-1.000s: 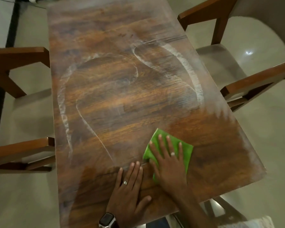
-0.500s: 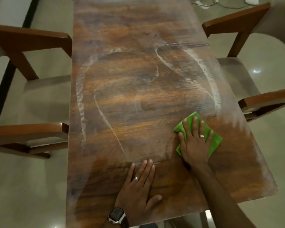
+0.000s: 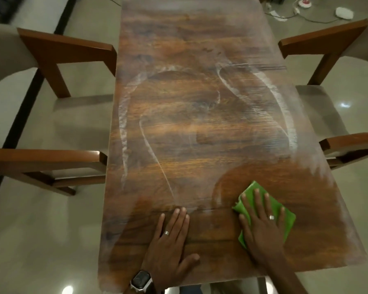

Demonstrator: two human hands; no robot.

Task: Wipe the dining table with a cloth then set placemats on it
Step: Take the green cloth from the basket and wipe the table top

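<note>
Slid back toward the tabletop's near edge since half a second before, with the green cloth [image 3: 270, 211] still flat beneath it: right hand [image 3: 261, 228], well short of the far streaks where it had been. Lay palm down, fingers straight and fanned, pressing the cloth rather than gripping it; ring on one finger; forearm running off toward the near right corner. Cloth folded, close to the near right corner, green showing past the fingertips and along the right side of the hand. Left hand [image 3: 171, 240] stayed flat on the bare wood by the near edge, fingers straight and together, thumb spread to the right, nothing held; ring on one finger, watch [image 3: 141, 281] on the wrist. Dining table [image 3: 179, 28] marked with pale curved smears across its middle and toward both long edges. Wooden chairs [image 3: 57, 52] tucked along the left and right edges. Cables and a white device [image 3: 344, 12] on the floor beyond the far right corner.
</note>
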